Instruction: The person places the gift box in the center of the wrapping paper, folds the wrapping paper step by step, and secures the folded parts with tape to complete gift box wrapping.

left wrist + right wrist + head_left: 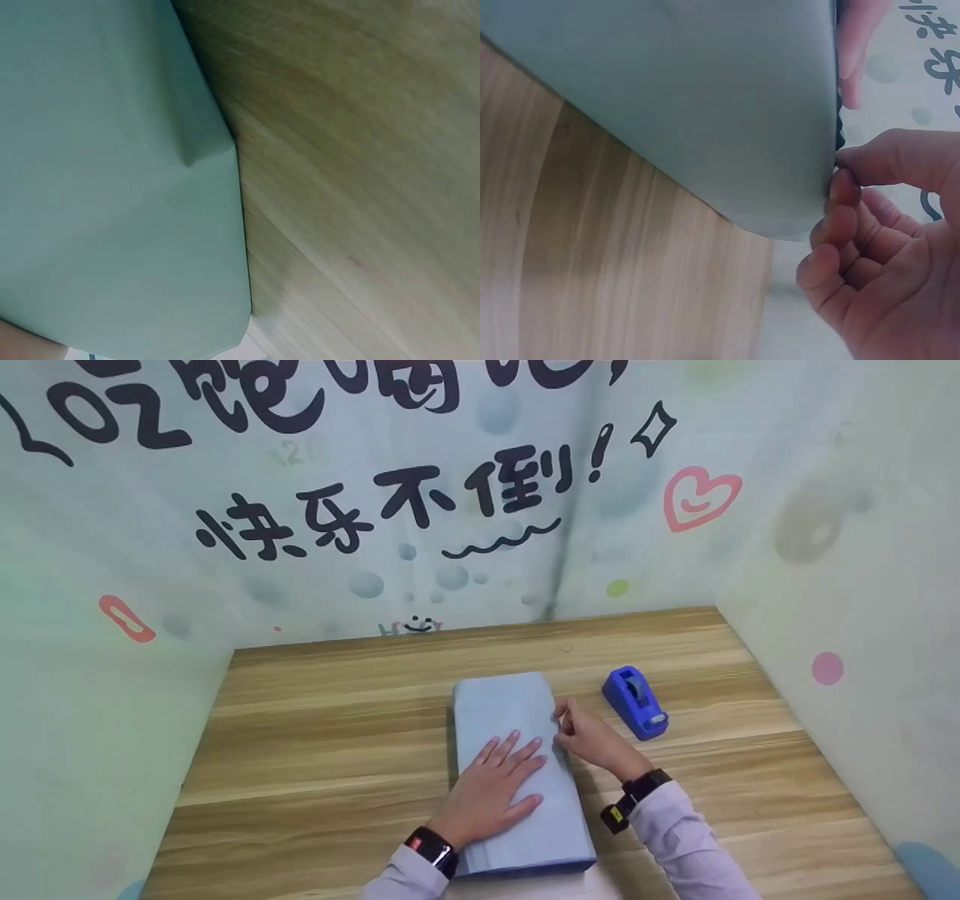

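A long box-shaped package in light blue paper (501, 701) lies on the wooden table, its long sides running away from me. My left hand (491, 789) rests flat on its top with the fingers spread. At the package's right long edge, my right hand (592, 739) pinches the paper's edge between thumb and curled index finger. The right wrist view shows that right hand (885, 247) up close, against the blue side (690, 105). Only a bit of the left hand (26, 343) enters the left wrist view, beside a folded paper corner (206, 150).
A blue tape dispenser (636, 703) stands on the wooden table (322, 750), right of the package and just beyond my right hand. Printed cloth walls (315, 592) with lettering enclose the table's back and sides.
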Demonstrator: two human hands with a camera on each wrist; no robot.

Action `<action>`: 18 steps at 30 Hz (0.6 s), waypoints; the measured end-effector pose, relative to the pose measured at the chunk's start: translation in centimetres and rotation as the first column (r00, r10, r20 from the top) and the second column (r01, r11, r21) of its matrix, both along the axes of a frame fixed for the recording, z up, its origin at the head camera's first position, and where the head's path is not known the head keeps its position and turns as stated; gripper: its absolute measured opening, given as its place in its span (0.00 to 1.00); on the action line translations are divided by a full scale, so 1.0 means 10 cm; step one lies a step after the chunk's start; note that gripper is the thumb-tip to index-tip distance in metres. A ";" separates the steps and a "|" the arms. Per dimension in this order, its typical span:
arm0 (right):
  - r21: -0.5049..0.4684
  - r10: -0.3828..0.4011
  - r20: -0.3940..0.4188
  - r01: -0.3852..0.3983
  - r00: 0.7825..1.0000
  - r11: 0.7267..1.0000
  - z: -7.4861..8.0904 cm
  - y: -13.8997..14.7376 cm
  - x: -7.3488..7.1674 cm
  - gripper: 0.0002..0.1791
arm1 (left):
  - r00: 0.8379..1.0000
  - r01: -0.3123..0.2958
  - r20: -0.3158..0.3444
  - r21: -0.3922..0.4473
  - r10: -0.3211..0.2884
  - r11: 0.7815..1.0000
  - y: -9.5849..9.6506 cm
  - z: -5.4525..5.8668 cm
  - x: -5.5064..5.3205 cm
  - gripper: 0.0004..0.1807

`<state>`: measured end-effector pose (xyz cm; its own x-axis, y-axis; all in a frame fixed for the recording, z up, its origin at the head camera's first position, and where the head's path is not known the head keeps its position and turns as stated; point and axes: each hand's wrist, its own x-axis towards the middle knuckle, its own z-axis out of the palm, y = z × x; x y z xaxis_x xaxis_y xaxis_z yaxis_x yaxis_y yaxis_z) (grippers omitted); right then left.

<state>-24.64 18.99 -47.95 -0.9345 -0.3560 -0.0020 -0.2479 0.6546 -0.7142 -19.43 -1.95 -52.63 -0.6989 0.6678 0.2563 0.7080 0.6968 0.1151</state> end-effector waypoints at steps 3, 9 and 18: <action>0.039 -0.022 0.030 0.021 0.999 0.999 0.02 -0.01 0.00 0.11 | 1.000 0.001 0.005 0.001 -0.001 1.000 0.00 0.01 0.01 0.30; 0.026 -0.037 0.074 0.035 0.997 0.999 -0.01 0.02 0.00 0.07 | 1.000 0.010 0.007 0.007 -0.010 1.000 0.01 0.04 0.02 0.30; -0.241 0.023 0.124 0.008 0.992 0.970 -0.22 0.13 0.01 0.08 | 1.000 0.001 0.010 0.006 -0.001 1.000 0.01 0.03 0.01 0.30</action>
<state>-24.50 20.26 -50.10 -0.9296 -0.3672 -0.0315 -0.1511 0.4578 -0.8761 -19.29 -1.80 -52.30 -0.7009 0.6668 0.2534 0.7073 0.6956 0.1258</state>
